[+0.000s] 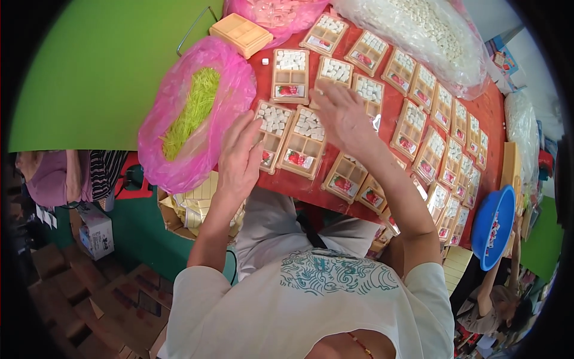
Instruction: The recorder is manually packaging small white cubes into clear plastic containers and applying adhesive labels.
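Two beige compartment trays stand side by side before me: a left tray [276,124] and a right tray [302,140]. Small white cubes fill the far part of each, and a card with red fruit lies in a near compartment. My left hand [240,155], fingers stretched out, lies along the left tray's outer side. My right hand [345,116] is spread above the far right corner of the right tray, fingers pointing left, with nothing visible in it. It partly covers another filled tray [335,70] behind. What its fingertips touch, I cannot tell.
Many similar trays [412,128] cover the red table [382,99]. A pink bag [156,113] of yellow-green strips lies left, near stacked empty trays [240,33] and one loose white cube [265,61]. A clear bag [418,24] of cubes lies behind; a blue basin [493,227] is at right.
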{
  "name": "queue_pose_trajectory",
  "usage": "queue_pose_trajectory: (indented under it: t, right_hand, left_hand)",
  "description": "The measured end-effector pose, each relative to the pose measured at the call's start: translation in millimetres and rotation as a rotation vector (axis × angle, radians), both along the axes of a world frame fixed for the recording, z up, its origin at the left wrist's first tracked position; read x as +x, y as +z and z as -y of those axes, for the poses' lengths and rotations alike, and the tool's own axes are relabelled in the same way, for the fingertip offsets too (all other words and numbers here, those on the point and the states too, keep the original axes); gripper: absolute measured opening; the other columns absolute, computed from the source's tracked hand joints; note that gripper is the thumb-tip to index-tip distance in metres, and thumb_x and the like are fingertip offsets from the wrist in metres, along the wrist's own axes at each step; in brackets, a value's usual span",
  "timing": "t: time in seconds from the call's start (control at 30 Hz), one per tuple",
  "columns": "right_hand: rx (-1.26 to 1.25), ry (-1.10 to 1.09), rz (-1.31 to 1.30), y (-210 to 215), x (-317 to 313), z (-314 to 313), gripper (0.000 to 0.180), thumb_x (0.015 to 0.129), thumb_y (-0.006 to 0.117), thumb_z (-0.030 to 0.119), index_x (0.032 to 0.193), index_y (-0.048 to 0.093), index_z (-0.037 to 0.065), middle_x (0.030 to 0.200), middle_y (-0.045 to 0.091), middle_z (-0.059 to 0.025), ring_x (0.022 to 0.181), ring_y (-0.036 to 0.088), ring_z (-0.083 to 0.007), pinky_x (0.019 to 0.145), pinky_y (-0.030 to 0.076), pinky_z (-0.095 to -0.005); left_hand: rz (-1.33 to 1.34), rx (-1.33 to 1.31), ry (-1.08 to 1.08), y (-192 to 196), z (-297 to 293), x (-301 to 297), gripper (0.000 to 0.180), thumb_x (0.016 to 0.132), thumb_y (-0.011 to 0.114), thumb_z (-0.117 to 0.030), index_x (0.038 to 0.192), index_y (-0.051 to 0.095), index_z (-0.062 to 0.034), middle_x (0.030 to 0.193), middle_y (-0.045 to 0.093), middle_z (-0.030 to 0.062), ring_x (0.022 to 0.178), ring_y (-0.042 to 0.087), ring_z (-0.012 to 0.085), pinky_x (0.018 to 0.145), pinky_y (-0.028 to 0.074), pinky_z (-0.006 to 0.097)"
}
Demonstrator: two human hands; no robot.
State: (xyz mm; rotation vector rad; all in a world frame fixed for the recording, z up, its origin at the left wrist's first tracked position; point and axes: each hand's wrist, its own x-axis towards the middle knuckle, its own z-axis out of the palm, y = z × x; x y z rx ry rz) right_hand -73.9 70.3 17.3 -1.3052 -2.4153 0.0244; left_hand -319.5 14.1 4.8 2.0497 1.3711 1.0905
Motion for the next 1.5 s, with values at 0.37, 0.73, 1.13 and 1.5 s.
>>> queue_pose_trajectory:
  t: [0.37, 0.73, 1.13, 1.5]
  right_hand:
    - [-0.021, 0.040, 0.081, -36, -76, 54, 0.051, 0.083, 0.063, 0.021, 0.126, 0.051, -0.001, 0.135, 0.046, -0.0170, 0.126, 0.043, -0.0303, 0.098, 0.038, -0.0465]
    - [-0.299, -0.072, -0.436, -16, -31, 54, 0.047, 0.088, 0.057, 0.016, 0.131, 0.048, 0.000, 0.135, 0.045, -0.0207, 0.121, 0.048, -0.0357, 0.099, 0.039, -0.0456]
    - [-0.123, -0.225, 0.112, -21, -50, 107, 0.071, 0.087, 0.055, 0.049, 0.137, 0.040, 0.001, 0.147, 0.030, -0.0240, 0.136, 0.029, -0.0413, 0.106, 0.027, -0.0532]
    - [-0.069, -0.369, -0.095, -29, -45, 94, 0.064, 0.086, 0.062, 0.034, 0.136, 0.041, 0.000, 0.144, 0.035, -0.0229, 0.131, 0.037, -0.0376, 0.102, 0.034, -0.0482]
  left_hand:
    - [-0.441, 0.023, -0.016, -42, 29, -9, 0.059, 0.086, 0.060, -0.023, 0.137, 0.042, 0.0012, 0.147, 0.032, 0.0200, 0.138, 0.028, 0.0391, 0.111, 0.020, 0.055]
    - [-0.528, 0.061, -0.032, -46, 21, -5, 0.065, 0.086, 0.060, -0.031, 0.138, 0.040, 0.0027, 0.148, 0.031, 0.0216, 0.139, 0.026, 0.0385, 0.111, 0.017, 0.056]
    - [-0.533, 0.046, -0.003, -50, 24, 0, 0.064, 0.088, 0.057, -0.031, 0.140, 0.038, 0.0016, 0.149, 0.031, 0.0195, 0.140, 0.024, 0.0367, 0.110, 0.016, 0.057]
    - [-0.508, 0.081, -0.029, -32, 30, 9, 0.065, 0.086, 0.061, -0.031, 0.141, 0.039, -0.0048, 0.151, 0.026, 0.0195, 0.141, 0.020, 0.0387, 0.107, 0.015, 0.063]
